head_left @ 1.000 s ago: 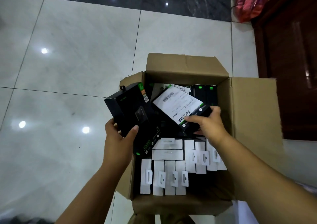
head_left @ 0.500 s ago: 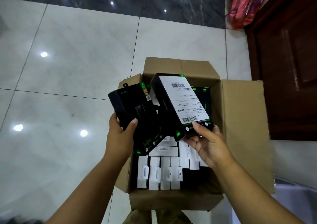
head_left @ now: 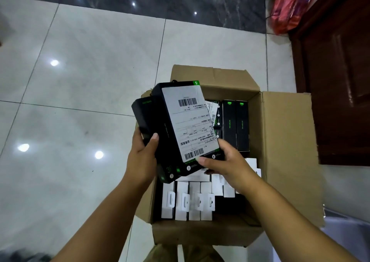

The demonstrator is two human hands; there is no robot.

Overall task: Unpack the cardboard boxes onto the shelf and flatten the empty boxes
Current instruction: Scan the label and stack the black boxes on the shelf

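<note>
Black labelled box stacked on 2nd, prob. similar; L hand & R hand grip pinching lower ends.

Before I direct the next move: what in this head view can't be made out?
- Shelf: outside the frame.
- Lower black box: mostly covered by the labelled box stacked on it.
- Label text: too small to read.
- Cardboard box bottom: hidden by its packed contents.
- Red bag: cut by the top edge.
</note>
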